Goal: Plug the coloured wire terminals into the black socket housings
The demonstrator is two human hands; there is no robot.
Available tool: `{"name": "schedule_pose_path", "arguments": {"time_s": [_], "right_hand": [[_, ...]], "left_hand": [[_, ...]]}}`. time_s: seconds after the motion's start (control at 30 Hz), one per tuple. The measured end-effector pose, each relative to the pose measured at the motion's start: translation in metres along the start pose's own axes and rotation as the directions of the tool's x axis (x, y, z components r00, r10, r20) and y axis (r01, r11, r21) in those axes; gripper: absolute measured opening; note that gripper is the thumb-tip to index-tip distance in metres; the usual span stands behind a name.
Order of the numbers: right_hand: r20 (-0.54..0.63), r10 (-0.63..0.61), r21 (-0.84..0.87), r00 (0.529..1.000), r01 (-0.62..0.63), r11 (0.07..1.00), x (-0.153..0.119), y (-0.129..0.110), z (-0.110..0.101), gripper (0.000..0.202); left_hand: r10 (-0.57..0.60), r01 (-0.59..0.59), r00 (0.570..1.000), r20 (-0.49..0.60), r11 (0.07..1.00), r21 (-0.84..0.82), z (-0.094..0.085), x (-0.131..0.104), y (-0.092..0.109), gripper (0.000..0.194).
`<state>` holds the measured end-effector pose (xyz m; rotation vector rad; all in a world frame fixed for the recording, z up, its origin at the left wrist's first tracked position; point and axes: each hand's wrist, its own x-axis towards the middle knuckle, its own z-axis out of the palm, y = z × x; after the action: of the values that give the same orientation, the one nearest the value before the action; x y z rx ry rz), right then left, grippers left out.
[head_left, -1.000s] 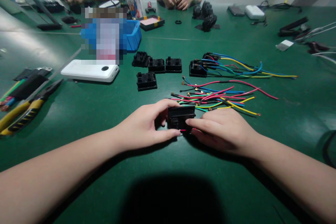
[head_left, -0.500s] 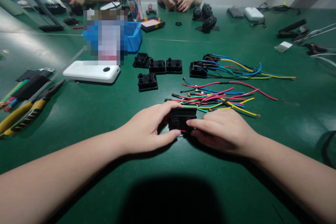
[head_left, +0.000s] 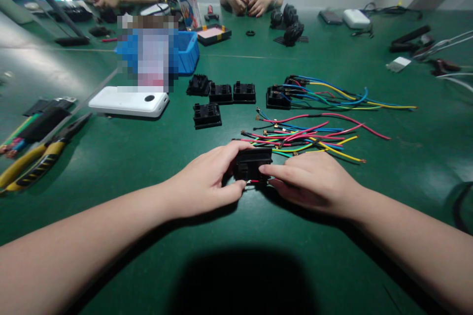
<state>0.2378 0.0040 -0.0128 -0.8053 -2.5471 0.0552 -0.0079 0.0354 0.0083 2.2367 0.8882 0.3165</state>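
Observation:
My left hand (head_left: 212, 177) grips a black plastic socket housing (head_left: 252, 155) tilted up off the table, thumb at its lower edge and fingers around its far left side. My right hand (head_left: 308, 177) has its index fingertip on the housing's right part, the other fingers curled beneath. A short red wire (head_left: 254, 181) runs along the housing's lower edge between the hands; its ends are too small to make out. Just beyond lie loose wires (head_left: 303, 140) in red, blue, yellow and green with brass terminals.
Several similar black housings (head_left: 244, 92) stand farther back, some with wires (head_left: 332, 93) attached. At left are yellow-handled pliers (head_left: 40, 160), a wire bundle (head_left: 40, 118) and a white power bank (head_left: 127, 101). A blue bin (head_left: 186, 54) stands behind; two people sit across the table.
My left hand and the housing have shifted slightly left and up. The left thumb has slid left, showing more of the red wire. My right index fingertip stays on the housing.

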Motion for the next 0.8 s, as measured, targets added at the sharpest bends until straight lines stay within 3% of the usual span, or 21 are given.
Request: {"name": "schedule_pose_path", "arguments": {"time_s": [0.17,0.37,0.8], "right_hand": [[0.008,0.005,0.013,1.0,-0.006,1.0,-0.0004,0.0003,-0.0001,0.026],[0.029,-0.015,-0.041,0.999,0.017,0.999,0.0012,-0.0017,-0.003,0.025],[0.02,-0.009,0.009,1.0,0.009,1.0,0.0016,-0.001,-0.0024,0.024]], "left_hand": [[0.027,-0.028,1.0,0.006,0.999,0.033,0.001,-0.0012,0.0,0.056],[0.112,-0.108,0.991,-0.07,0.992,0.061,0.0022,0.0003,-0.0024,0.051],[0.111,-0.108,0.991,-0.071,0.993,0.05,0.0026,0.0007,0.0001,0.052]]}}
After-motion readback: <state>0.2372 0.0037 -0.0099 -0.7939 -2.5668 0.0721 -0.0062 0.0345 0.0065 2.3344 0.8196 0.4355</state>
